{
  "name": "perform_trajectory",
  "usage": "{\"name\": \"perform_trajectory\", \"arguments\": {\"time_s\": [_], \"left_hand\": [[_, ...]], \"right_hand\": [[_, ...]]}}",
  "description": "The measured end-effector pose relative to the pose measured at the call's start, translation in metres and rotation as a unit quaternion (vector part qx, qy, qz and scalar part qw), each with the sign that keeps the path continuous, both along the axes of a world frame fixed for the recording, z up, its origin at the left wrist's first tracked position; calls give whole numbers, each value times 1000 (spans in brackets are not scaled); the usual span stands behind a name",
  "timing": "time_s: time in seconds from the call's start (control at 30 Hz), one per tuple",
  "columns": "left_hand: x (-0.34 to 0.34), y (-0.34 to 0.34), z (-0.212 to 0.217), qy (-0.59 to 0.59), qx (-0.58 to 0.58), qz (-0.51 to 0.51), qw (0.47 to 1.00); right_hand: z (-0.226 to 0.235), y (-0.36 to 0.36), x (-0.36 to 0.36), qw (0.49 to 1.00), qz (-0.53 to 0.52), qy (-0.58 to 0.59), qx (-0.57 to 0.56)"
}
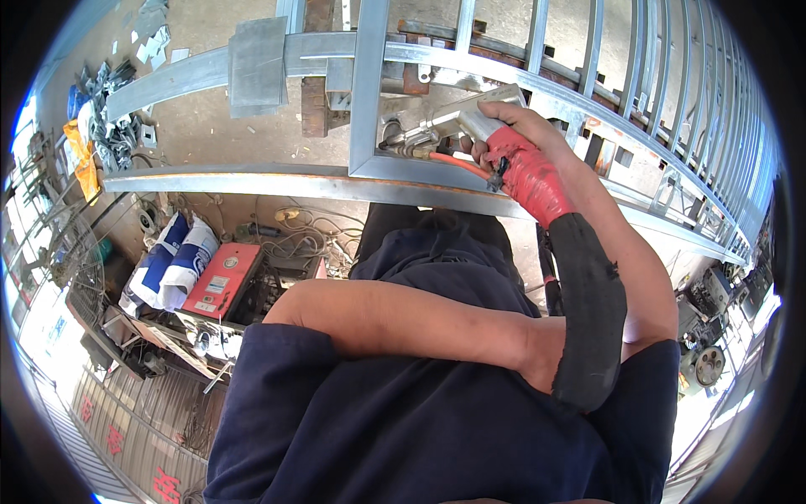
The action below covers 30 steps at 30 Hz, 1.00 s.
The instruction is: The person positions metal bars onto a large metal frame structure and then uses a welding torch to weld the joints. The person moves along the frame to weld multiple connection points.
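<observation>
My right hand is closed around the welding gun, a silver metal tool with a red-taped handle. Its nozzle end lies by the inner corner of the galvanized steel frame, though contact there cannot be made out. An orange hose runs along the gun's near side. From the handle a thick black-sleeved cable bends down toward my chest. My left forearm crosses my body, and the start of my left hand goes behind that cable, which hides its fingers.
Steel bars of the frame extend to the far right. Flat metal plates lie on a strip at the upper left. At left stand a red machine, blue-white bags and a fan. Cables tangle on the floor.
</observation>
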State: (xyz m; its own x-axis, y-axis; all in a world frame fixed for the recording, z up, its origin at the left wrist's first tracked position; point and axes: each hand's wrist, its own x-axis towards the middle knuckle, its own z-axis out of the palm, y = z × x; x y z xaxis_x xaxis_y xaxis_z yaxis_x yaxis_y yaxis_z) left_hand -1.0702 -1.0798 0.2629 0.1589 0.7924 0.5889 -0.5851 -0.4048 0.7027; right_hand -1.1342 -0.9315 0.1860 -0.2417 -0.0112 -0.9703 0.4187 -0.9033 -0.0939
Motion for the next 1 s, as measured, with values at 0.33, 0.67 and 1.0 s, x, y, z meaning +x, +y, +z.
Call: {"name": "perform_trajectory", "arguments": {"time_s": [0.33, 0.67, 1.0], "left_hand": [[16, -7, 3, 419, 209, 311, 827], [12, -8, 0, 115, 52, 102, 987], [18, -10, 1, 57, 20, 83, 995]], "right_hand": [[-1, -7, -3, 999, 23, 16, 26], [0, -4, -8, 999, 49, 18, 2], [11, -8, -8, 997, 50, 42, 44]]}}
